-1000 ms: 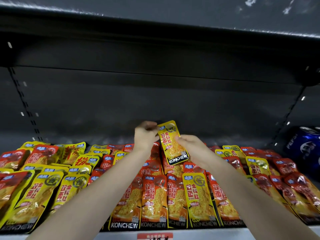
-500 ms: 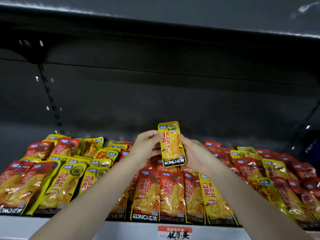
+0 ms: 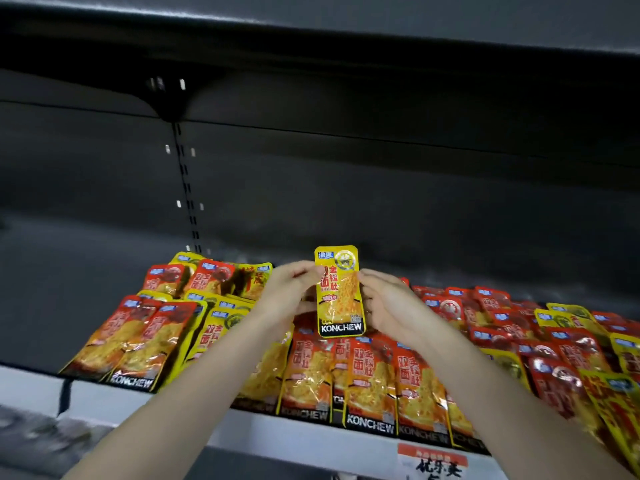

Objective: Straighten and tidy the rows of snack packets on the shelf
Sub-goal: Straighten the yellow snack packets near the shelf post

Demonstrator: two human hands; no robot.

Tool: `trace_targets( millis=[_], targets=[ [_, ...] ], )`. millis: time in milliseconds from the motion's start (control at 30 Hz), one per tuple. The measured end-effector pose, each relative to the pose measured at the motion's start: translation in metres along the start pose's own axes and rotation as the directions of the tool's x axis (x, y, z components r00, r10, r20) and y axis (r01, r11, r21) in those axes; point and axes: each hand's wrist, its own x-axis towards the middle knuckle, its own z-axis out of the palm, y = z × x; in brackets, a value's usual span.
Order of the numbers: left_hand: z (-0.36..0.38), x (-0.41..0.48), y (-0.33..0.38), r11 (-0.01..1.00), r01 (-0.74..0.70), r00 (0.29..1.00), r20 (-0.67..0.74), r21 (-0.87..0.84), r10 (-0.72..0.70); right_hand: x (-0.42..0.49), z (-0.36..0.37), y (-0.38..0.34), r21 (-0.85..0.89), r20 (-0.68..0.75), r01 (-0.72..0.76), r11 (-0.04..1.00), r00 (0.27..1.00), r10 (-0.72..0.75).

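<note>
A single wide-angle camera worn on the person's head gives the only view. It stands close to the shelf [image 3: 311,441] and faces it almost square-on, looking forward and slightly down. The shelf's white front edge crosses the bottom of the frame, sloping lower to the right. The dark back panel [image 3: 381,188] and upper shelf [image 3: 311,46] fill the top half. Both forearms enter from the bottom edge. The left hand [image 3: 287,296] and right hand [image 3: 388,306] hold a yellow packet [image 3: 339,292] at centre, above the rows of snack packets [image 3: 374,386].

grips [image 3: 287,299] [image 3: 391,306]: 2 | held packet [image 3: 339,292]: 1 | shelf packets [image 3: 370,382]: dozens | price label [image 3: 433,462]: 1
</note>
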Motion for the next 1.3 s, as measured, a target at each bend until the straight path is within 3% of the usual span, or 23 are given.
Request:
trace_targets(
  millis=[500,767,967,1200,1300],
  targets=[
    [-0.097,-0.021,0.012,0.989,-0.051,0.996,-0.062,0.14,0.06,0.025,0.085,0.023,-0.104,0.063,0.05,0.993,0.997,-0.043],
    [-0.133,-0.022,0.012,0.936,-0.046,0.999,-0.004,0.348,0.051,0.026,0.115,0.035,-0.284,-0.003,0.117,0.952,0.992,-0.123],
    [-0.145,-0.018,0.015,0.911,-0.053,0.999,0.022,0.409,0.048,0.025,0.13,0.036,-0.4,-0.031,0.136,0.906,0.986,-0.162],
    [-0.151,-0.016,0.021,0.881,-0.067,0.997,0.058,0.468,0.045,0.033,0.137,0.038,-0.487,-0.055,0.11,0.867,0.986,-0.156],
    [-0.156,-0.018,0.016,0.819,-0.136,0.989,0.125,0.557,0.079,0.032,0.137,0.044,-0.547,-0.068,0.089,0.833,0.986,-0.15]
  ],
)
